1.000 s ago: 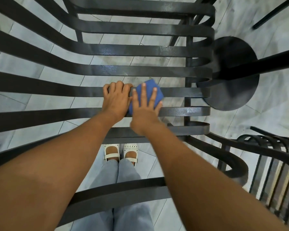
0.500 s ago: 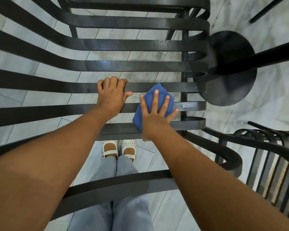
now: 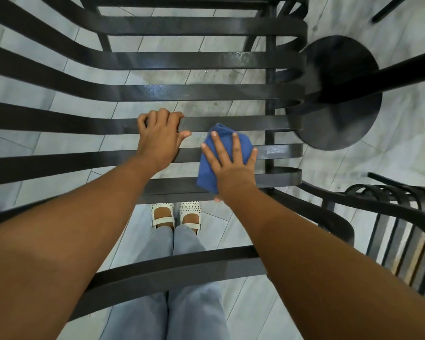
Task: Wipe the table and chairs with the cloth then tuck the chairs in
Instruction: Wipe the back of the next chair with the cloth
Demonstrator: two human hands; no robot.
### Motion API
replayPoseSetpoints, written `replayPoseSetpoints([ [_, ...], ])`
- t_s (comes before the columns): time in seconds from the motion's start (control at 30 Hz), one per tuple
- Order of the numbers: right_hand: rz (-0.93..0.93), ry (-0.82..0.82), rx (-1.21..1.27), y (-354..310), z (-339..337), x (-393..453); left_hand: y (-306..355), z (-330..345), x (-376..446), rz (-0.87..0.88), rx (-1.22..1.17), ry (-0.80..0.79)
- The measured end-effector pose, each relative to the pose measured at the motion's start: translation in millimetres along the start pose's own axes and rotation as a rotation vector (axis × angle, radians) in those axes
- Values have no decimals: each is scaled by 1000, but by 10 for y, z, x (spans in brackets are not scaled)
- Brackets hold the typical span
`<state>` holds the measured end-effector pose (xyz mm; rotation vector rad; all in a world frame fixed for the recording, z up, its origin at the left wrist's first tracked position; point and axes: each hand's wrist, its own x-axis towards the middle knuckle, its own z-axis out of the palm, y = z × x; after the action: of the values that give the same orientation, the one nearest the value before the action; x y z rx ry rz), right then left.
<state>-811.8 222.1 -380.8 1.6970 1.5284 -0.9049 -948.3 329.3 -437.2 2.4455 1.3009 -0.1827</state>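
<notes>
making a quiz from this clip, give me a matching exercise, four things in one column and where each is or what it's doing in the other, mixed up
Things
1. left hand
2. right hand
3. blue cloth
4. round black base

Places or states
A. on the tiled floor, right of the chair seat
B. fingers curled over a seat slat
C. lying across the seat slats under a palm
D. fingers spread flat, pressing down

Pairs: 1-B, 2-D, 3-C, 4-A

Pale grey floor tiles [image 3: 402, 153] run under everything. White dotted shoes [image 3: 176, 214] stand side by side on the tiles, toes pointing up the frame, and light grey trousers [image 3: 167, 312] reach down to the shoes.
</notes>
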Motion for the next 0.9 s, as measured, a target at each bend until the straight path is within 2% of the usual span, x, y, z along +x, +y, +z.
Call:
replayPoseSetpoints([
  [0.17,318,-119,145,631,94,-155,-6,7,-10,3,-16,0],
  [0.33,551,-106,300,401,31,-83,22,12,-1,-14,-14,-12],
  [0.4,519,-107,331,137,-50,-3,31,11,-1,-17,-13,-12],
  [0.53,207,-132,260,-320,-90,85,26,13,4,-31,-20,-18],
  [0.67,42,-27,97,119,64,-4,11,15,-4,-14,-23,-18],
  [0.77,84,-8,39,490,128,-106,-8,-1,-3,-2,-20,-24],
  [0.9,249,-53,81,726,153,-214,-21,-4,-2,14,-26,-47],
])
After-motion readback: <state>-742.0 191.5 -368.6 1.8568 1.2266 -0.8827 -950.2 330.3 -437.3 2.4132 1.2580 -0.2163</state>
